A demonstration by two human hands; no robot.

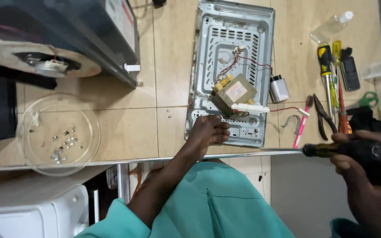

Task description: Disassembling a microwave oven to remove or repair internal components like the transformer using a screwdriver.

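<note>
Head view: you look straight down over a tiled counter with a metal edge, your teal sleeves at the bottom.
Metal base plate (234, 57): lies flat on the counter ahead of you, pale grey, slotted and punched, its long side running away from you.
Transformer (233, 93): sits on the near half of the plate, tilted askew, with red wires looping off it and a white tube (248, 107) lying across its near side.
Handling: the transformer looks dense and heavy for its bulk, stiff, with hard corners; I judge it best taken by the block's sides, not by the wires. The plate is thin sheet, light, likely sharp at the edges.
Left hand (209, 131): arm stretched forward, fingers curled onto the plate's near edge just below the transformer, pressing or steadying it; nothing is held in the hand.
Right hand (367, 154): low at the right, wrapped shut around the dark handle of a screwdriver (327, 150), its shaft pointing left along the counter edge, well apart from the plate.
Capacitor (279, 88): small silver can just right of the plate, wired to it.
Tools: pliers (323, 117), more screwdrivers (327, 70) and a phone (350, 70) lie at the right.
Glass dish (58, 134): at the left, holding loose screws.
</note>
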